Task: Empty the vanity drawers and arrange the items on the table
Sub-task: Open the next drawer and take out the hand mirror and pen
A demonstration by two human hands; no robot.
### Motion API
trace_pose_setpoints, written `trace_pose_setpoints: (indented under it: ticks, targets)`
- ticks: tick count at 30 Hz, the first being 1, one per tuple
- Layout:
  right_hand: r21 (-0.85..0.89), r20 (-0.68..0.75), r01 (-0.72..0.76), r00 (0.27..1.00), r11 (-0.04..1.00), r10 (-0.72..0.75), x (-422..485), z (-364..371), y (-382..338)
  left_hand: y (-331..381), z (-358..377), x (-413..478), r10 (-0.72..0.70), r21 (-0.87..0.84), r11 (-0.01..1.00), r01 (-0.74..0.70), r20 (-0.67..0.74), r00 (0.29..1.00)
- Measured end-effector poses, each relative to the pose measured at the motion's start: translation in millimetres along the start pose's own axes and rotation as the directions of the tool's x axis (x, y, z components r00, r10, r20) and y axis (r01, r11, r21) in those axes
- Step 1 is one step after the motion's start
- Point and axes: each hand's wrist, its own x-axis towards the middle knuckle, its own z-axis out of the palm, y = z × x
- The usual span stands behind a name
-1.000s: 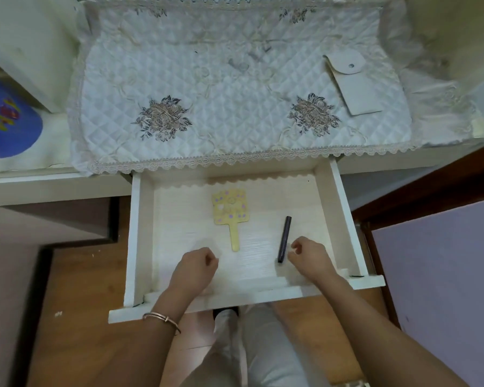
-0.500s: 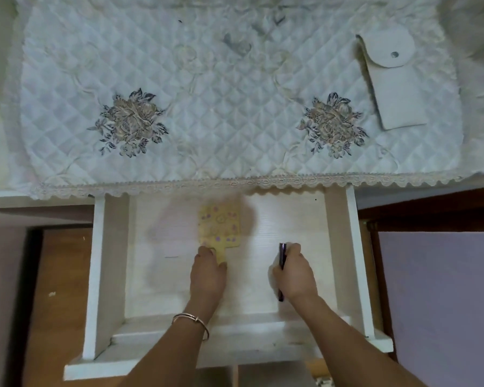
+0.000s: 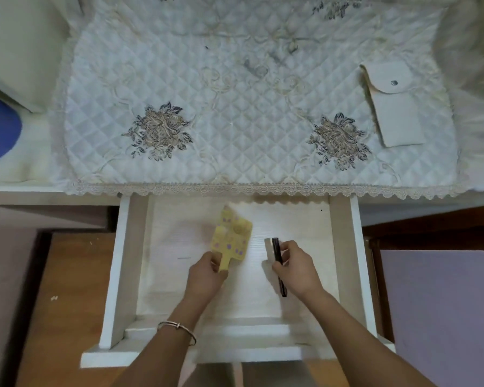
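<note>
1. The left hand [image 3: 207, 275] is curling its fingers and thumb round the short, narrow handle of a flat yellow paddle [image 3: 232, 236].
2. The paddle's broad, roughly square head is showing purple dots and is pointing away from the person. It is blurred, so I cannot tell whether it is resting on the drawer floor or raised off it.
3. The right hand [image 3: 298, 268] is pinching a slim black stick [image 3: 277, 255] between thumb and bent fingers. The stick's far end is poking out past the fingertips and its near end is showing below the palm.
4. Both things are sitting inside the open drawer [image 3: 129, 261], a shallow white box with a pale, fine-grained floor. The paddle is left of centre and the stick right of centre, well apart.
5. A thin metal bangle [image 3: 176, 326] is circling the left wrist above the drawer's front rail.
6. Beyond the drawer, a quilted white cloth [image 3: 235, 121] is covering the table, stitched in diamonds, edged with scalloped lace and bearing embroidered grey-brown flowers.
7. A flat pale pouch [image 3: 394, 113] with a rounded snap flap is lying on the cloth's right side.
8. A blue rounded object [image 3: 0, 129] is showing at the left edge, cut off by the frame.
</note>
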Motion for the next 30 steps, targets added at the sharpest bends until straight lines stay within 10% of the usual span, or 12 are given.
trace_pose_setpoints:
  ticks: [7, 14, 30]
  targets:
    - [0.241, -0.212, 0.163, 0.971, 0.957, -0.112, -28, -22, -30, 10, -58, -41, 0.137, -0.369, 0.927, -0.070, 0.159, 0.978]
    - [0.301, -0.419, 0.333, 0.888, 0.894, -0.189, -2, -85, -102, 102, -103, -27, 0.298, -0.596, 0.764, -0.246, -0.013, 0.954]
    - [0.097, -0.442, 0.253, 0.877, 0.963, -0.186, 142, -150, -172, 212, -95, 107, 0.210, -0.289, 0.910, -0.298, -0.299, 0.931]
